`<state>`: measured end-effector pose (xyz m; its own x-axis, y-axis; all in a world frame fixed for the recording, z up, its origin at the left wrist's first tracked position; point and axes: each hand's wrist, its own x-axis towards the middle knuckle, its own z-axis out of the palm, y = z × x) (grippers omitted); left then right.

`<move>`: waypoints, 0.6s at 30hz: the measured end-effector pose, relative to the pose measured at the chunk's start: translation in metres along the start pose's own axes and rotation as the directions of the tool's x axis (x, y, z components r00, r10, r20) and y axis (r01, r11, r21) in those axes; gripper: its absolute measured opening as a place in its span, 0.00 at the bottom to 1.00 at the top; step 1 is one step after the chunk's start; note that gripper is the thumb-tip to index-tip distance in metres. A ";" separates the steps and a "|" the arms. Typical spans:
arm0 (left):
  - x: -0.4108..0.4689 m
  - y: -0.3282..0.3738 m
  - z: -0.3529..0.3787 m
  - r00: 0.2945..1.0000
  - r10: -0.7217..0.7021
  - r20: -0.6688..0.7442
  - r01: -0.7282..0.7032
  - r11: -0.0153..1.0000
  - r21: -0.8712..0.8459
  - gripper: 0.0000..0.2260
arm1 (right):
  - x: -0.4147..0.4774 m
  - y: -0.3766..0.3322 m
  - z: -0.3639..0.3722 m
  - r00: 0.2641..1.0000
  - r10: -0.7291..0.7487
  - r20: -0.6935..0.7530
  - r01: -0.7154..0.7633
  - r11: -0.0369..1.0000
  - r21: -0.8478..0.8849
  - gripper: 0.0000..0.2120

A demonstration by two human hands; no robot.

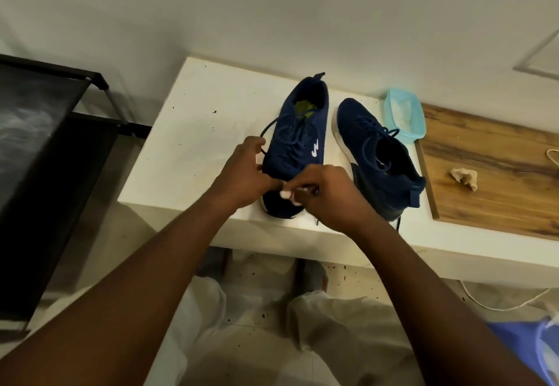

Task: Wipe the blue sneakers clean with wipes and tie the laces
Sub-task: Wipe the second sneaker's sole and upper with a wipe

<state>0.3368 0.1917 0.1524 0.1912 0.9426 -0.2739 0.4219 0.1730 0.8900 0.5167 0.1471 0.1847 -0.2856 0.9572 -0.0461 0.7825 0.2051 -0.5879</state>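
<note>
Two blue sneakers stand on a white table [187, 131]. The left sneaker [298, 131] has its toe at the near edge and its heel toward the wall. My left hand [245, 173] pinches a dark lace [267, 131] that loops out from the sneaker's left side. My right hand [329, 195] curls over the toe and pinches the lace's other end. The right sneaker [381, 155] lies beside it, toe toward the wall, its laces loose.
A light blue tub [405, 117] of wipes sits behind the right sneaker. A crumpled used wipe [464, 177] lies on a wooden board [499, 155] to the right. A black rack [45, 143] stands at the left. Dark specks dot the table and floor.
</note>
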 end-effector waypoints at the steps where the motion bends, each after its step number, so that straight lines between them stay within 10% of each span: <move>1: -0.003 -0.001 0.004 0.995 -0.084 -0.052 0.079 0.994 -0.082 0.39 | 0.007 -0.003 0.001 0.995 -0.032 -0.095 0.029 0.999 -0.033 0.10; 6: -0.024 -0.008 0.031 0.983 -0.136 -0.122 0.128 0.989 -0.073 0.26 | 0.052 -0.014 0.001 0.923 -0.088 -0.375 0.053 0.993 -0.101 0.10; 11: -0.049 -0.005 0.061 0.998 -0.052 -0.041 0.065 0.893 0.445 0.60 | 0.044 -0.003 0.008 0.909 -0.002 -0.418 -0.042 0.994 -0.097 0.08; 18: -0.051 -0.014 0.082 0.978 0.168 -0.124 -0.067 0.814 0.578 0.42 | 0.037 0.006 -0.002 0.852 0.163 -0.498 -0.117 0.985 0.123 0.07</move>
<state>0.3940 0.1174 0.1235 0.1478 0.9864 -0.0725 0.8424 -0.0871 0.5317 0.5121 0.1837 0.1814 0.1599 0.9504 0.2668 0.7361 0.0653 -0.6737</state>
